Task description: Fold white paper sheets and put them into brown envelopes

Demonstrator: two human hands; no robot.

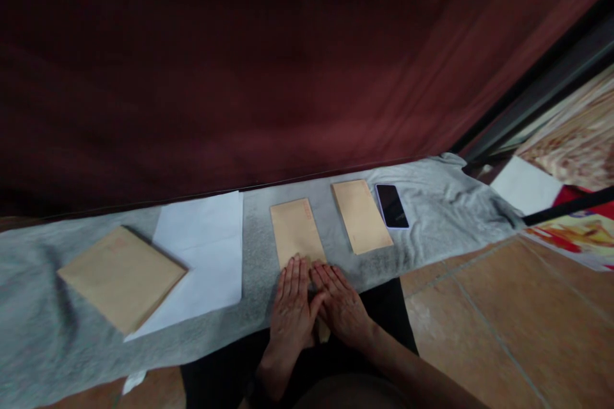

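A brown paper envelope [296, 228] lies on the grey cloth in front of me, its near end partly hidden under my hands. My left hand [292, 300] rests flat on that near end, fingers stretched out and pointing away from me. Beside it, my right hand [340, 303] also lies flat on the envelope, with its fingers extended and angled to the left. The two thumbs meet or overlap. A bit of brown paper [323, 331] shows below the hands, toward my lap. Just to the right lies a second brown envelope [362, 216].
A phone [392, 206] lies right of the second envelope. At left, a stack of brown envelopes [122, 275] overlaps white paper sheets [206, 255]. Grey cloth [432, 204] covers the narrow surface, backed by a dark red curtain [288, 77]. Tiled floor [470, 307] shows at right.
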